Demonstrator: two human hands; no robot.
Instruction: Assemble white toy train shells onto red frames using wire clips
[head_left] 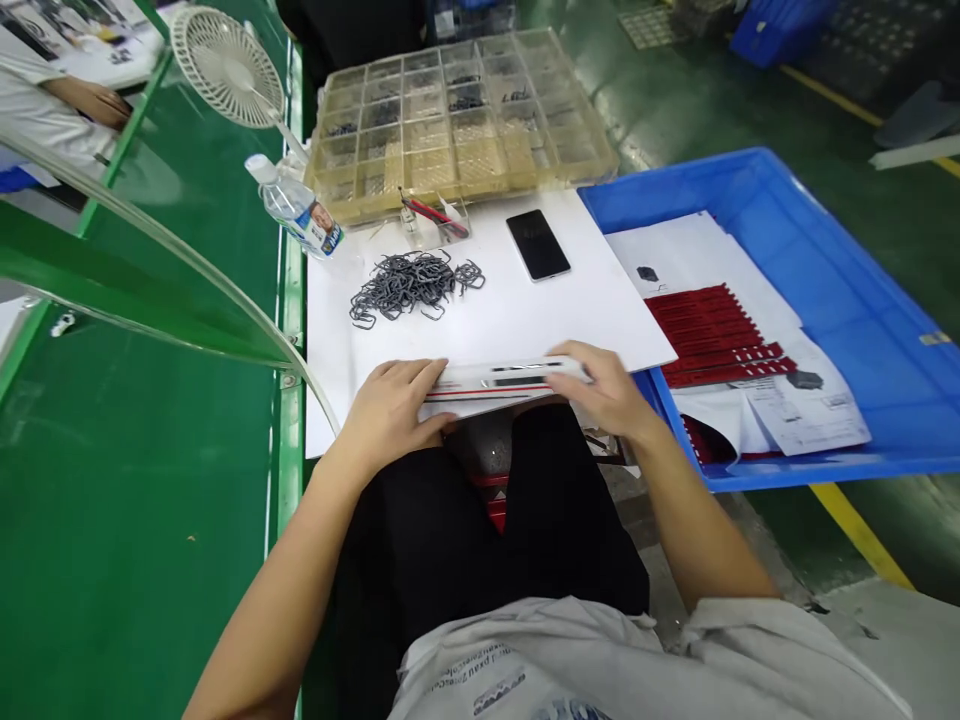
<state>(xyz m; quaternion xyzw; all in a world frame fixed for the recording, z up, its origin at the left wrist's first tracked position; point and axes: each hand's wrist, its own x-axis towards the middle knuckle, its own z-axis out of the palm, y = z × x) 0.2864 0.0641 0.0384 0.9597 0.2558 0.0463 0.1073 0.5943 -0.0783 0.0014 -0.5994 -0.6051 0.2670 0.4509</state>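
The left hand (390, 415) presses its slightly spread fingers (409, 375) on one end of a long white strip (502, 383) printed in red and black, while the right hand (604, 390) curls around the other end, both closed on it. The strip lies across the near edge of a white sheet (517, 325), just above the person's lap. Beyond it lie dark wire clips (412, 285) and a phone (538, 245), with red strips (712, 335) in a blue crate (832, 260) to the right.
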